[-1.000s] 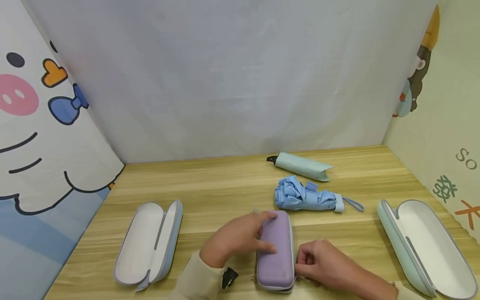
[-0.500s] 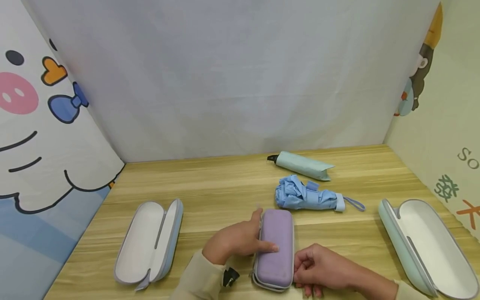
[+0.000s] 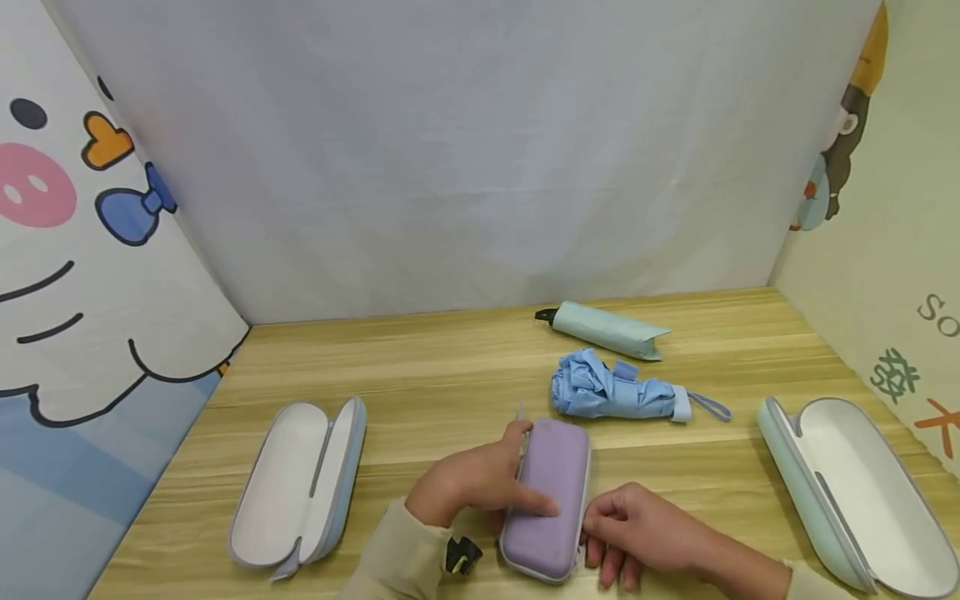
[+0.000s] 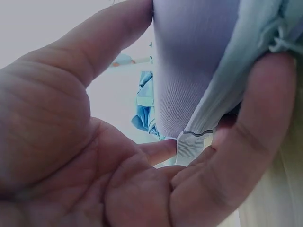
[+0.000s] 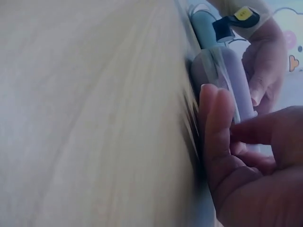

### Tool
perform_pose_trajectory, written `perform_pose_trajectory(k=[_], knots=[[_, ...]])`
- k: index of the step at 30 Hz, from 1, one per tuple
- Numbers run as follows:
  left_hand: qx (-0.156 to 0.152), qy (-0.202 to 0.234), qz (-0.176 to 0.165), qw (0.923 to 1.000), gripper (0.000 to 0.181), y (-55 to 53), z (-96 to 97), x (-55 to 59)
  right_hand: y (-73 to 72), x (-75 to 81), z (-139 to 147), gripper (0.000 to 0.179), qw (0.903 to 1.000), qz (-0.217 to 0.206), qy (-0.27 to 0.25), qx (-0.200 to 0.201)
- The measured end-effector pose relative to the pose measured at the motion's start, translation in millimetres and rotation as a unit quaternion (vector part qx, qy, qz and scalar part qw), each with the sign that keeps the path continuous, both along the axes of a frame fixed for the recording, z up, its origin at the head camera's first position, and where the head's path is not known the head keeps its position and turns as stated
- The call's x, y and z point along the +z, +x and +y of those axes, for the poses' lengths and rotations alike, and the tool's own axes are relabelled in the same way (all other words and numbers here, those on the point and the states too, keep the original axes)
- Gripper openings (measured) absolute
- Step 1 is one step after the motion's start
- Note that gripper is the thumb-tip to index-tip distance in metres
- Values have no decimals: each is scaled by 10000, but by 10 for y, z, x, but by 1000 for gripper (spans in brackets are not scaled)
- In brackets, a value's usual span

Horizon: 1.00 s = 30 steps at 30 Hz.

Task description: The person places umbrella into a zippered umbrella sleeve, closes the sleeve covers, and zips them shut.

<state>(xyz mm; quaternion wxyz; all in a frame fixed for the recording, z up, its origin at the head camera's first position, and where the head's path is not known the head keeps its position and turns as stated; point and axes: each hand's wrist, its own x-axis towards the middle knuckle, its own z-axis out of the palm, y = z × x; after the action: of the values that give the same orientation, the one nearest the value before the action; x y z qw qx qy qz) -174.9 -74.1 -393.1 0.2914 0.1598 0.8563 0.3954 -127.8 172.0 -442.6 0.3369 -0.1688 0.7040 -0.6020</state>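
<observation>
A purple zippered hard case point(image 3: 558, 467) lies near the front middle of the table in the head view. My left hand point(image 3: 476, 479) grips it from the left, thumb across the top and fingers along the side. In the left wrist view the pale zipper band point(image 4: 220, 90) runs past those fingers, with a small cord or pull near one fingertip. On the case's right side, my right hand point(image 3: 645, 529) pinches at the zipper seam with thumb and forefinger. What sits between those fingertips is mostly hidden. The right wrist view shows that hand point(image 5: 255, 175) close beside the case.
A folded blue umbrella point(image 3: 622, 398) lies behind the case, and a pale green one point(image 3: 607, 329) lies farther back. An opened blue case point(image 3: 273, 487) stands at left, an opened mint case point(image 3: 862, 492) at right. Curtains enclose the table point(image 3: 420, 367).
The purple case has turned slightly, its near end swinging left. My left forefinger has slid from its top to its far left side. My right hand stays at the right seam, fingers now lower.
</observation>
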Motion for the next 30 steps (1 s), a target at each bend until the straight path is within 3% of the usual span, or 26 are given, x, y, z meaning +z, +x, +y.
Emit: perform_pose_trajectory(k=[3, 6, 12, 18, 23, 27, 30], knots=[[-56, -83, 199, 9998, 115, 1, 4, 0, -9, 3, 27, 22, 9992, -320, -247, 41], [-75, -13, 104, 9999, 114, -1, -7, -8, -5, 6, 36, 15, 9985, -387, -350, 142], [-20, 175, -325, 9993, 111, -18, -40, -9, 19, 5, 6, 17, 9998, -53, -157, 102], [-17, 259, -453, 9986, 107, -32, -39, -8, 32, -18, -34, 14, 9993, 366, 92, -50], [-11, 353, -506, 9981, 107, -24, -34, 0, 33, -28, -36, 20, 9996, 133, 8, -263], [-23, 293, -401, 9988, 113, -24, -26, 0, 31, -36, -22, 17, 9993, -65, -134, -349], [-50, 130, -193, 9997, 115, -23, -22, -6, 30, -44, -29, 15, 9995, 124, -78, -289]])
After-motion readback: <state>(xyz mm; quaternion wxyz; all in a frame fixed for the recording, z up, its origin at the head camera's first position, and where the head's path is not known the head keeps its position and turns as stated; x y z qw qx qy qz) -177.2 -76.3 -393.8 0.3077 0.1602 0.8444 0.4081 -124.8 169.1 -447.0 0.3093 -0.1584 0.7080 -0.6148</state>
